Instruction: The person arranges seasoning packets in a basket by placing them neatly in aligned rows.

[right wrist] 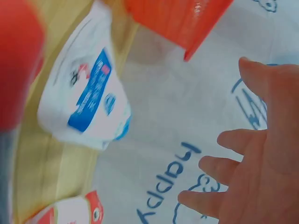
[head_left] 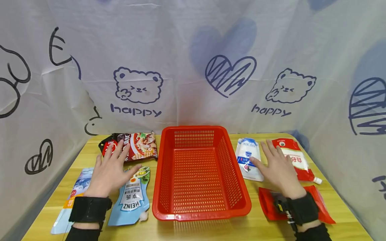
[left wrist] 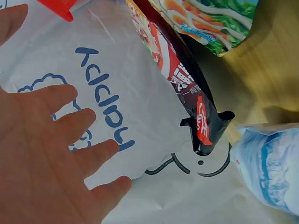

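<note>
My left hand [head_left: 110,174] is held with fingers spread, holding nothing, over the packets on the left. Around it lie a blue Heinz pouch [head_left: 131,201], a dark red food packet [head_left: 141,145] and a light blue bag [head_left: 67,211] with an orange band. On the other side, my right hand [head_left: 278,169] also has its fingers spread and holds nothing. Near its thumb is a white and blue pouch [head_left: 248,159]. A red and white pouch with a white cap [head_left: 297,160] lies beyond its fingers, and a red packet [head_left: 321,204] lies partly hidden under the right wrist.
Between the hands stands a red plastic basket [head_left: 247,204] with perforated walls and nothing inside. The wooden table [head_left: 193,232] is bordered at the back and sides by a white cloth [head_left: 184,67] printed with bears and hearts. Black bands [head_left: 90,209] circle both wrists.
</note>
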The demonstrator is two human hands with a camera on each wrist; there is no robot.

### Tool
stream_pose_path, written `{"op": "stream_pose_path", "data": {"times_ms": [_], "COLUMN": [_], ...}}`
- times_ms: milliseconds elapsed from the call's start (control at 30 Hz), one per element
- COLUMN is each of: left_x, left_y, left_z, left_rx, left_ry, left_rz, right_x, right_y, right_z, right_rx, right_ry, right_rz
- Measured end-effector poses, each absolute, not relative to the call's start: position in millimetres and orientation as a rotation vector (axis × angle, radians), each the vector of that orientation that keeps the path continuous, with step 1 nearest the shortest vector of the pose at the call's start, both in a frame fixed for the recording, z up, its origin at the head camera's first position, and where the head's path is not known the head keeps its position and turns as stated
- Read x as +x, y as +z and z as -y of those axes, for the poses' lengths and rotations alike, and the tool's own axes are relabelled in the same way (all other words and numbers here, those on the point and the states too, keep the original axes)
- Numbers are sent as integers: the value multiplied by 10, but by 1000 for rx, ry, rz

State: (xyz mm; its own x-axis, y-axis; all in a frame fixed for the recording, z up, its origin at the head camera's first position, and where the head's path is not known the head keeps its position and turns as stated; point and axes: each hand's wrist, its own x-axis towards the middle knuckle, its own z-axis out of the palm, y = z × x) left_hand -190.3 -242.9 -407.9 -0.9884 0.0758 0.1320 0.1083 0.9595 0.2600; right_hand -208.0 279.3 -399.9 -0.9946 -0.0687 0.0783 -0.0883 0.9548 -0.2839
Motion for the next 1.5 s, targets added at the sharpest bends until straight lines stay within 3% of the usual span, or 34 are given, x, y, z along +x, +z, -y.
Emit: {"op": "stream_pose_path", "data": {"times_ms": [500, 1000, 1500], "left_x": [-2134, -2626, -2976], "left_y": [-3926, -4055, -4250], "left_z": [2327, 2295, 2271], "left_rx": [-333, -507, -625], "left_ry": [-358, -210, -32], "left_rz": [2912, 3004, 3097], "right_x": [-1963, -1910, -1881], "right_y": [-3780, -4096, -4210], "right_z": [-2366, -2099, -1999], "right_rx": [268, 375, 342], "right_ry": [801, 1272, 1346], "right_rz": [2953, 2881, 2836]}}
